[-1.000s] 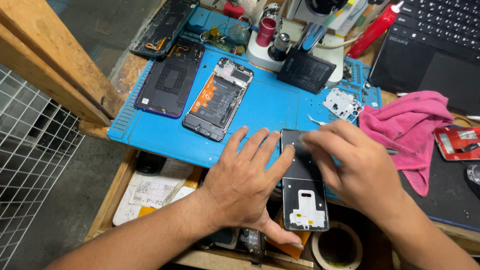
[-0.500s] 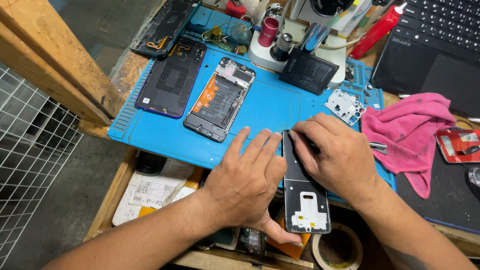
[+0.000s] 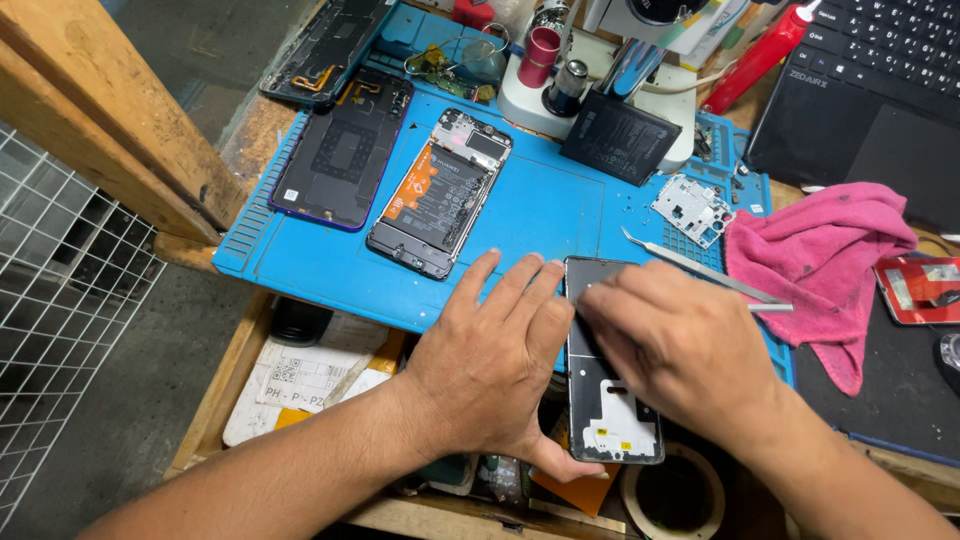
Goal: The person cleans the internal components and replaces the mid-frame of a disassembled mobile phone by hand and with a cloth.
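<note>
My left hand (image 3: 493,362) lies flat on the blue work mat (image 3: 540,215), fingers spread, its thumb hooked under the near end of an opened phone frame (image 3: 610,420) and its fingers against the frame's left edge. My right hand (image 3: 680,345) rests on top of the frame's far half, fingertips pressing its upper left corner. The frame's white inner plate shows at the near end, which overhangs the mat's front edge.
On the mat lie an opened phone with an orange battery (image 3: 440,192), a dark back cover (image 3: 343,150), a black battery (image 3: 620,137), a small metal shield (image 3: 693,209) and tweezers (image 3: 700,272). A pink cloth (image 3: 820,260), laptop (image 3: 880,90), tape roll (image 3: 672,495) and microscope base (image 3: 560,95) surround them.
My right hand slid from the frame's middle up its far end and now back toward me, rubbing over the frame. My left hand stayed put, steadying it.
</note>
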